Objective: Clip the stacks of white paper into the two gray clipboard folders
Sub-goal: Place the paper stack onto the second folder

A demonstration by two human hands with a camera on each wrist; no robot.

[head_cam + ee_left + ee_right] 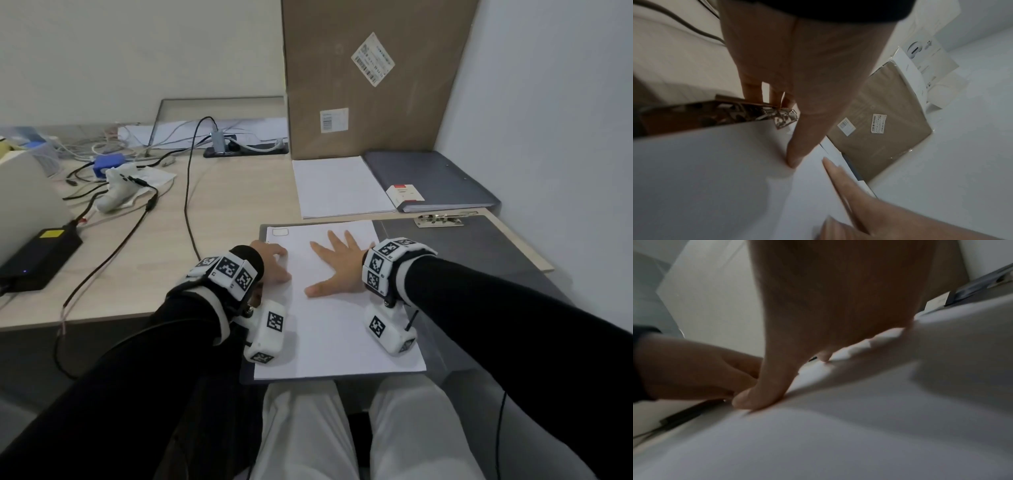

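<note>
An open gray clipboard folder (pixel 479 253) lies at the desk's near edge, over my lap. A white paper stack (pixel 335 325) rests on its left half. My right hand (pixel 334 265) lies flat on the sheets with fingers spread. My left hand (pixel 272 265) is at the stack's left edge. In the left wrist view its fingers curl on a long metal side clip (pixel 725 112) while the thumb (pixel 795 146) presses the paper. A second metal clip (pixel 440 219) sits at the top of the folder's right half. Behind lie another paper stack (pixel 339 186) and a closed gray folder (pixel 435 174).
A tall cardboard box (pixel 370 78) leans on the wall behind the papers. Cables (pixel 186 192), a black power brick (pixel 37 253) and a white device (pixel 116 192) crowd the desk's left side. A white wall (pixel 565 137) closes off the right.
</note>
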